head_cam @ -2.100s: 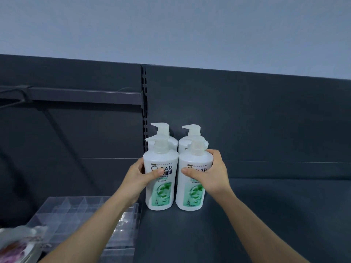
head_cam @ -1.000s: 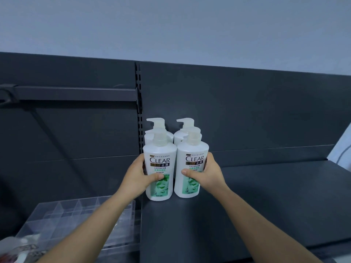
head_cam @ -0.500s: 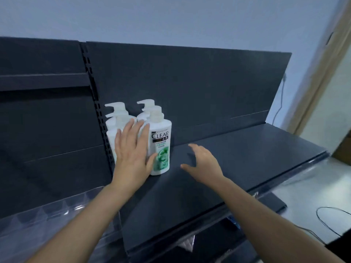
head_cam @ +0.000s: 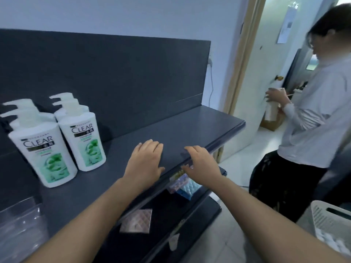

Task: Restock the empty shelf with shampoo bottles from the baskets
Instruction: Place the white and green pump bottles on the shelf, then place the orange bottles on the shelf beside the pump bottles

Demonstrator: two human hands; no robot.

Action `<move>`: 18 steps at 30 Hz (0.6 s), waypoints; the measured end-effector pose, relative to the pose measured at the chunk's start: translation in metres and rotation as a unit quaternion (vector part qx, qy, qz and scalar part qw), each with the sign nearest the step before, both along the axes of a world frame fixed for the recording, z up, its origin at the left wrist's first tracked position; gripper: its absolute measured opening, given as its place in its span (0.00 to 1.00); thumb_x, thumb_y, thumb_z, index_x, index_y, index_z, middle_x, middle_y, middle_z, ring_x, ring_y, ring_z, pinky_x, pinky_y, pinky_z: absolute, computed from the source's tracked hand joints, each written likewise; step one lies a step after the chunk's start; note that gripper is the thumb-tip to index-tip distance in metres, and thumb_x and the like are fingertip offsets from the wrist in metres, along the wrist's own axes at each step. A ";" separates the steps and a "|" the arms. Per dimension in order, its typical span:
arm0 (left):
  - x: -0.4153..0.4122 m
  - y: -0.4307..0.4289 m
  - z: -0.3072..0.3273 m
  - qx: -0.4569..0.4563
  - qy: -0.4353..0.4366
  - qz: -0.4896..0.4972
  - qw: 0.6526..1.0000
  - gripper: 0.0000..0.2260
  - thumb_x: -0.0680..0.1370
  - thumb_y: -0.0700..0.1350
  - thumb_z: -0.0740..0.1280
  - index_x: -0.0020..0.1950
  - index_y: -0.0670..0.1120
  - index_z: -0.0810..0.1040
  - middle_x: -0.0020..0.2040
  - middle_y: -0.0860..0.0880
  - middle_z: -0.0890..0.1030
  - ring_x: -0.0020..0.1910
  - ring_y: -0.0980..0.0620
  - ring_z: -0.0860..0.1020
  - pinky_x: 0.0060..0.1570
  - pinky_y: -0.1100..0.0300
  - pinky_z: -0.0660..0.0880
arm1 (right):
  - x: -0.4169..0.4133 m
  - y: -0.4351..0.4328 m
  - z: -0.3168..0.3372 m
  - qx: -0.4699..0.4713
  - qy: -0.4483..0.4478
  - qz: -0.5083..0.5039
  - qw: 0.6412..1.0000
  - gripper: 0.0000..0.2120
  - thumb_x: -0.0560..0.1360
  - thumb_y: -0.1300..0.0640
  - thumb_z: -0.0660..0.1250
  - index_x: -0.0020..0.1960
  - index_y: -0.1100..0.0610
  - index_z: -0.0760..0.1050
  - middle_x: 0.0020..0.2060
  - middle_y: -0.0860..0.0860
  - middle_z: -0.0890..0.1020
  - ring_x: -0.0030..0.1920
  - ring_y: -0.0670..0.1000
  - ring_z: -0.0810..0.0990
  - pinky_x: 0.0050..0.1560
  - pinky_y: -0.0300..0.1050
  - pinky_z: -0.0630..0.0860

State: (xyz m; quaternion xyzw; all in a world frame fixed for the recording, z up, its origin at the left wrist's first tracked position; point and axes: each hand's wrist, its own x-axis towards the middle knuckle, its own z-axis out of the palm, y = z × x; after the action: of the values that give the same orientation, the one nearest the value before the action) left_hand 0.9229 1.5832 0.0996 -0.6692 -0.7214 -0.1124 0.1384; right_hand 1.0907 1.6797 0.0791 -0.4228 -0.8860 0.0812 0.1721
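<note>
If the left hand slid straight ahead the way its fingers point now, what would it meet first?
Likely nothing soon. The left hand points across bare shelf toward the dark back panel, which it would probably reach first. The shampoo bottles stand well off to its left. Depth is hard to judge.

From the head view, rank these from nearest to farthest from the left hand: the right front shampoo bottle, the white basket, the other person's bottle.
From the left hand:
1. Right front shampoo bottle, on the shelf to its left.
2. Other person's bottle, far right, by the doorway.
3. White basket, bottom right corner.
</note>
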 end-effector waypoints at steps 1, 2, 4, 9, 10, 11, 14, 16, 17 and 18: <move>0.014 0.006 -0.003 -0.003 0.002 -0.011 1.000 0.32 0.77 0.55 0.66 0.76 0.45 0.58 0.75 0.49 0.62 0.77 0.48 0.56 0.75 0.52 0.51 | 0.016 0.001 -0.001 -0.002 -0.001 -0.011 1.000 0.29 0.76 0.50 0.68 0.74 0.55 0.65 0.68 0.52 0.73 0.68 0.56 0.69 0.65 0.50 0.70; 0.028 0.012 -0.006 -0.005 0.005 -0.021 1.000 0.32 0.77 0.54 0.66 0.76 0.44 0.59 0.75 0.48 0.63 0.76 0.48 0.57 0.75 0.52 0.51 | 0.032 0.002 -0.003 -0.003 0.001 -0.021 1.000 0.29 0.76 0.50 0.68 0.73 0.55 0.66 0.67 0.52 0.74 0.68 0.57 0.70 0.65 0.51 0.71; 0.055 0.025 -0.014 -0.008 0.012 -0.045 0.999 0.31 0.76 0.55 0.66 0.74 0.43 0.62 0.73 0.47 0.66 0.75 0.46 0.60 0.74 0.51 0.55 | 0.064 0.003 -0.007 -0.010 -0.002 -0.046 0.999 0.27 0.75 0.50 0.68 0.72 0.55 0.68 0.65 0.53 0.75 0.66 0.57 0.72 0.62 0.51 0.73; 0.129 0.051 -0.038 -0.028 0.016 -0.118 0.992 0.24 0.71 0.51 0.70 0.64 0.45 0.71 0.61 0.47 0.74 0.65 0.45 0.70 0.65 0.51 0.65 | 0.153 0.001 -0.022 -0.038 -0.047 -0.112 0.992 0.27 0.76 0.49 0.67 0.72 0.54 0.67 0.65 0.55 0.74 0.65 0.59 0.71 0.61 0.51 0.72; 0.145 0.054 -0.042 -0.034 0.013 -0.129 0.991 0.24 0.71 0.51 0.71 0.64 0.45 0.72 0.61 0.47 0.75 0.64 0.45 0.71 0.64 0.51 0.66 | 0.172 0.000 -0.027 -0.045 -0.054 -0.125 0.990 0.27 0.76 0.49 0.66 0.72 0.54 0.66 0.65 0.55 0.73 0.66 0.58 0.71 0.62 0.51 0.71; 0.161 0.058 -0.045 -0.038 0.011 -0.140 0.989 0.24 0.71 0.51 0.72 0.63 0.46 0.72 0.61 0.47 0.75 0.63 0.45 0.71 0.64 0.52 0.66 | 0.190 -0.001 -0.031 -0.053 -0.059 -0.138 0.987 0.27 0.76 0.48 0.66 0.73 0.54 0.65 0.66 0.55 0.73 0.67 0.58 0.70 0.62 0.51 0.71; 0.209 0.069 -0.058 -0.064 0.009 -0.169 0.983 0.23 0.71 0.52 0.72 0.62 0.45 0.72 0.61 0.47 0.74 0.62 0.45 0.71 0.62 0.53 0.67 | 0.242 -0.003 -0.045 -0.076 -0.069 -0.186 0.977 0.28 0.76 0.48 0.67 0.73 0.53 0.65 0.67 0.54 0.71 0.68 0.58 0.69 0.63 0.52 0.71; 0.238 0.077 -0.067 -0.081 0.003 -0.193 0.978 0.24 0.70 0.51 0.73 0.62 0.44 0.72 0.60 0.46 0.76 0.62 0.44 0.72 0.60 0.52 0.68 | 0.274 -0.006 -0.052 -0.091 -0.072 -0.215 0.970 0.28 0.75 0.47 0.67 0.73 0.54 0.65 0.67 0.54 0.72 0.67 0.58 0.70 0.64 0.52 0.71; 0.252 0.081 -0.072 -0.089 0.004 -0.204 0.975 0.24 0.70 0.51 0.74 0.62 0.44 0.73 0.60 0.46 0.76 0.62 0.44 0.73 0.60 0.52 0.68 | 0.289 -0.008 -0.056 -0.099 -0.075 -0.227 0.966 0.28 0.75 0.47 0.67 0.72 0.54 0.66 0.67 0.54 0.72 0.67 0.58 0.70 0.63 0.51 0.72; 0.267 0.085 -0.076 -0.095 0.008 -0.216 0.972 0.25 0.70 0.51 0.73 0.63 0.44 0.72 0.61 0.46 0.75 0.63 0.44 0.72 0.61 0.52 0.68 | 0.304 -0.010 -0.059 -0.106 -0.076 -0.240 0.962 0.28 0.75 0.47 0.67 0.72 0.54 0.66 0.66 0.54 0.72 0.66 0.58 0.71 0.63 0.51 0.72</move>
State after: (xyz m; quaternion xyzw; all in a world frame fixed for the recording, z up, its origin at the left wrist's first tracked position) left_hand 1.1895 1.6682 0.0241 -0.8199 -0.5664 -0.0651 0.0521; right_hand 1.3944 1.6695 0.0197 -0.6439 -0.7553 0.0983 0.0728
